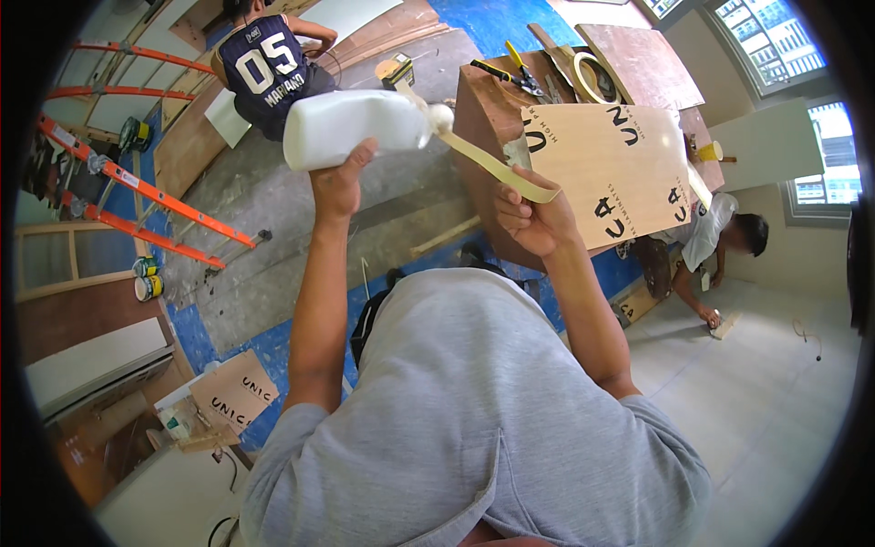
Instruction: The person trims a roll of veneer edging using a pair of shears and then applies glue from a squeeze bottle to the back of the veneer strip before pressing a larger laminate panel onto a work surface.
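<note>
My left hand [339, 185] is closed around a white plastic bottle [351, 128], held on its side with its neck to the right. A whitish lump covers the bottle's mouth. From there a narrow pale-yellow strip [497, 170] runs to the right, and its end curls back. My right hand [536, 217] pinches that strip between thumb and fingers. Whether the strip touches the bottle's mouth or passes behind it, I cannot tell. A light wood sheet [592, 173] with black lettering lies just beyond my right hand, on a brown wooden box-like bench [483, 146].
Pliers [521, 77] and a roll of pale banding [597, 77] rest on the bench. An orange ladder [155, 191] leans at the left. One person [273, 68] crouches at far left; another [702, 237] bends over floor tiles at right. Paint cans [148, 287] stand near the ladder.
</note>
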`<control>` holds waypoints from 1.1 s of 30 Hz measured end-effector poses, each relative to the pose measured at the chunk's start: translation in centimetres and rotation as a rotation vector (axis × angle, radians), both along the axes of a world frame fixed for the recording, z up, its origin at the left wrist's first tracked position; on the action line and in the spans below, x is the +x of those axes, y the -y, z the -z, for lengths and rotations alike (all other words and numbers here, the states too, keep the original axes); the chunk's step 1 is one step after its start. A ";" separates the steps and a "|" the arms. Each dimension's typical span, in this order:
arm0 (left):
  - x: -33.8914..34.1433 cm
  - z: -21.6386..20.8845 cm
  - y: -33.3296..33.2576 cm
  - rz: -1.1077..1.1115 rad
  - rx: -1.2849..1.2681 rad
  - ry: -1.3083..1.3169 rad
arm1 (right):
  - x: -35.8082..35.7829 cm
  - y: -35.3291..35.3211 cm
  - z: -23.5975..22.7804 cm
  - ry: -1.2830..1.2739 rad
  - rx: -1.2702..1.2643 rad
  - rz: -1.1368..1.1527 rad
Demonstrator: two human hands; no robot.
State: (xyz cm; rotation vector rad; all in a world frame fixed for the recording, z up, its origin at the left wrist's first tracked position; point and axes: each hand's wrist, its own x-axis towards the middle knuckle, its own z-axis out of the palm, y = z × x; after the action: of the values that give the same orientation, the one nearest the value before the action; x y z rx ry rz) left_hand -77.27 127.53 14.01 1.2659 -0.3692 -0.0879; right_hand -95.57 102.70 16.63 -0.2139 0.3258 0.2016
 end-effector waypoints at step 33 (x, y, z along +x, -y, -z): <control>2.2 -0.6 -2.1 -0.045 -0.221 -0.054 | 1.0 -0.4 -1.0 -0.030 -0.010 -0.020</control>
State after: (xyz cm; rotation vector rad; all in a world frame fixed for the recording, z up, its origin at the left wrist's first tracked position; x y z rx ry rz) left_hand -75.04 129.63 14.63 1.0510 -0.2953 -0.0412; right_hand -94.57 103.06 17.68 -0.2244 0.3550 0.2230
